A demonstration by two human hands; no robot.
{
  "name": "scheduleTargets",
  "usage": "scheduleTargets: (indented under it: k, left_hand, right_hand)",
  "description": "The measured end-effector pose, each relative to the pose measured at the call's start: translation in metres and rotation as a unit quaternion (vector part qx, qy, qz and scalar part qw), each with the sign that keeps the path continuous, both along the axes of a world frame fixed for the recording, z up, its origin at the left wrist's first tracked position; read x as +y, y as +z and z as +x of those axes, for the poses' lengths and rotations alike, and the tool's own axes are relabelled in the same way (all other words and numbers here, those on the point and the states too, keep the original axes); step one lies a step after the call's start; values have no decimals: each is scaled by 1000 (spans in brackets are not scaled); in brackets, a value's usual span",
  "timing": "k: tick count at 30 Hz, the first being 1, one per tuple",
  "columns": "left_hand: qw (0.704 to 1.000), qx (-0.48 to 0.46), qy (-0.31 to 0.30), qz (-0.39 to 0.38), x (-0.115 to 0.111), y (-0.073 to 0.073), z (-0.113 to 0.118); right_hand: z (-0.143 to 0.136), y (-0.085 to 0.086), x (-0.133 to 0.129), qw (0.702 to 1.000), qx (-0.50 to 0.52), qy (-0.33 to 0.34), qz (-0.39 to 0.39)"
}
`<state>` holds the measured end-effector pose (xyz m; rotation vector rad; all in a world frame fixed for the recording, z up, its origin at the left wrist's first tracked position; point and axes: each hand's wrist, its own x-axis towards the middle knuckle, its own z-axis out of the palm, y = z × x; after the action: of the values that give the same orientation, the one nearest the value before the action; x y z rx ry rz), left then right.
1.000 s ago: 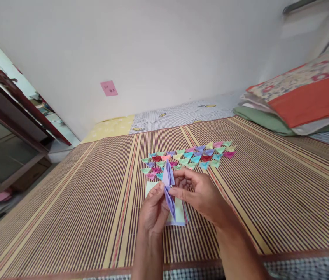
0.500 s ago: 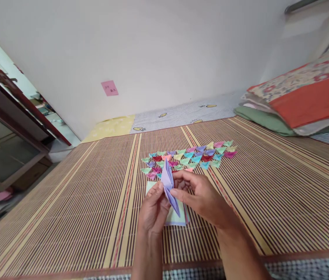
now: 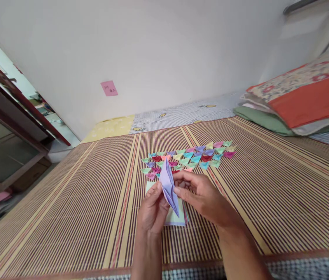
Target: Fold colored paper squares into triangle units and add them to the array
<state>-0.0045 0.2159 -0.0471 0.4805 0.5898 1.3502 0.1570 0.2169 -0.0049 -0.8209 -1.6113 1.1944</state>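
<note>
A lavender piece of folded paper, long and pointed at both ends, is held between my two hands. My left hand pinches its left edge at the middle, thumb on top. On the other edge, my right hand grips it with the thumb in front and the fingers behind. Below my hands lies a stack of square paper sheets, pale green on top, partly covered by them. Beyond are rows of small folded paper boats in many colours, the nearest ones partly hidden behind the lavender paper and my right hand.
A striped bamboo mat spreads under everything. Folded bedding is piled at the right. A white wall with a pink note rises behind, and a glass-fronted cabinet stands at the left.
The lower half of the lavender paper has opened out flatter and turned slightly, showing more of its face. My right thumb has shifted a little to the right; my left hand has barely moved.
</note>
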Motion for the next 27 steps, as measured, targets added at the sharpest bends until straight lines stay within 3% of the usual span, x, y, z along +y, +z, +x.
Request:
scheduleTargets:
  k: [4, 9, 12, 20, 27]
  left_hand:
    - [993, 100, 31, 48, -4, 5, -1]
    - [956, 262, 43, 121, -9, 6, -3]
    - [941, 303, 69, 132, -11, 6, 0]
    - [970, 227, 80, 42, -18, 15, 14]
    - [995, 80, 51, -44, -19, 30, 15]
  right_hand:
    - [-4, 0, 0, 1000, 16, -16, -10]
    - [-11, -9, 5, 997, 71, -23, -6]
    - [-16, -13, 8, 995, 89, -48, 18]
    - [-19, -9, 8, 978, -8, -171, 120]
    - [-18, -10, 9, 965, -45, -158, 204]
